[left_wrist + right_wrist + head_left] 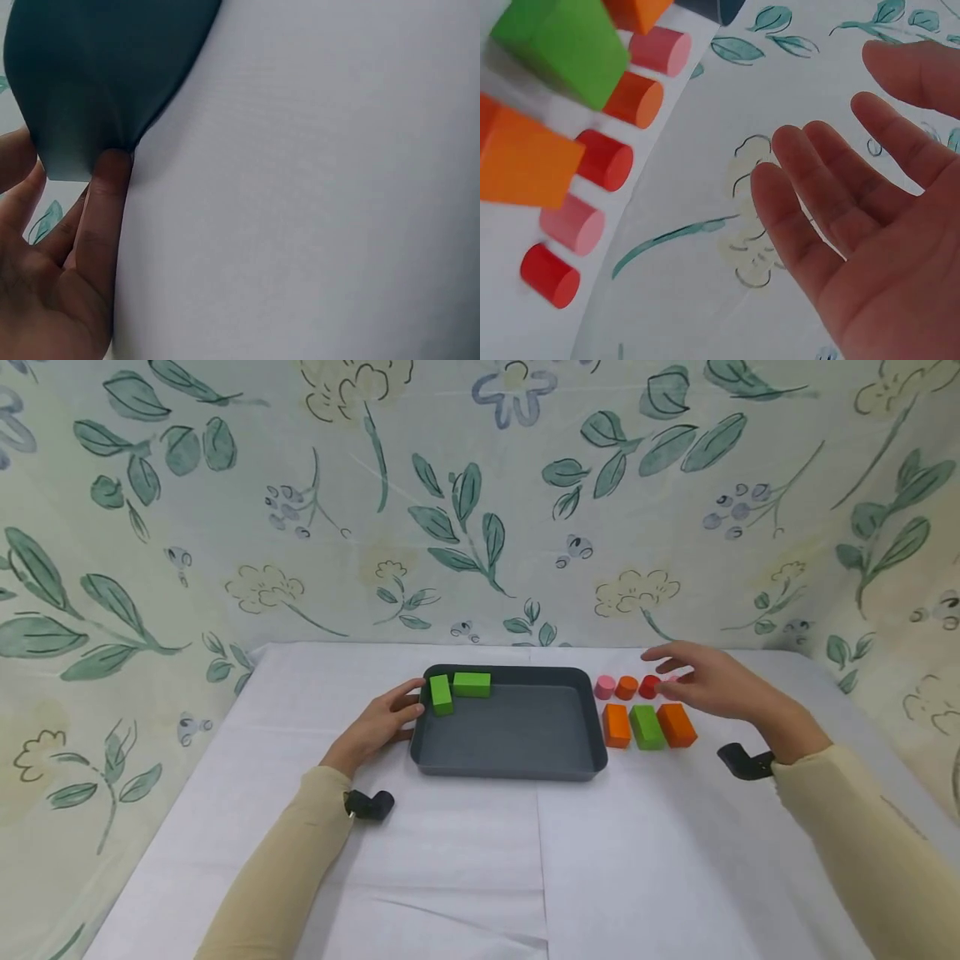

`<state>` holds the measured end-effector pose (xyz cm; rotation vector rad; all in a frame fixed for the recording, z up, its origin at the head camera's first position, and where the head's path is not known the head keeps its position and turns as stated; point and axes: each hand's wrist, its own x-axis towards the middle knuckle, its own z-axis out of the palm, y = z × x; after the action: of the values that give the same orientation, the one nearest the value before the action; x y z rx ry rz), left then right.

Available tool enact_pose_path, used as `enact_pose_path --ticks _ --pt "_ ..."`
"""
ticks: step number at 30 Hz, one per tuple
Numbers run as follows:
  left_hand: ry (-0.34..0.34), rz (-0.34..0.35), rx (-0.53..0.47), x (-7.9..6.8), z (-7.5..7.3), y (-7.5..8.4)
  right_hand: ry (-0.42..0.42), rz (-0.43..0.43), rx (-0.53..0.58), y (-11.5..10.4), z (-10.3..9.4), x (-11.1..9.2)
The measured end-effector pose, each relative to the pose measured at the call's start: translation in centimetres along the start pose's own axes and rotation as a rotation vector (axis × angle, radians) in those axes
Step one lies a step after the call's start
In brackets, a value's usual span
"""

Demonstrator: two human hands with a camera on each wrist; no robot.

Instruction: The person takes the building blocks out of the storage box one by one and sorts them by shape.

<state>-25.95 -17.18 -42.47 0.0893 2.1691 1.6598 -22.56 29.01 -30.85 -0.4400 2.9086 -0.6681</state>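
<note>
A dark grey tray (510,727) lies on the white cloth. Against its left wall, my left hand (378,722) rests its fingertips, fairly straight; the left wrist view shows one finger low at the tray's wall (105,75). Two green blocks (472,685) (442,695) sit in the tray's far left corner. To the right of the tray, my right hand (705,681) hovers over a row of small cylinders, its fingers loosely bent and holding nothing. In the row are pink (660,51), orange (634,101) and red (605,160) ones; the hand hides part of the row in the head view.
Nearer than the cylinders stand an orange block (617,727), a green block (647,727) and another orange block (677,725). The white cloth (465,860) covers the table. Behind it hangs a leaf-patterned curtain (465,527). Each wrist wears a black camera mount (369,806).
</note>
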Motion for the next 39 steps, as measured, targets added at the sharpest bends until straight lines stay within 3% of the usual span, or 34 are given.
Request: enact_pose_path --ticks 11,19,30,39 --pt "0.002 -0.002 -0.002 0.1 -0.1 0.0 -0.098 -0.111 -0.042 -6.8 2.1 5.9" --pt "0.012 -0.006 0.005 0.5 0.0 0.0 -0.161 -0.224 -0.045 -9.8 4.6 10.2" --pt "0.014 -0.014 -0.019 0.3 -0.3 -0.2 -0.207 -0.324 0.026 -14.2 9.1 13.1" --pt "0.013 -0.031 -0.045 0.4 -0.3 -0.2 -0.260 -0.315 0.066 -16.4 12.1 14.5"
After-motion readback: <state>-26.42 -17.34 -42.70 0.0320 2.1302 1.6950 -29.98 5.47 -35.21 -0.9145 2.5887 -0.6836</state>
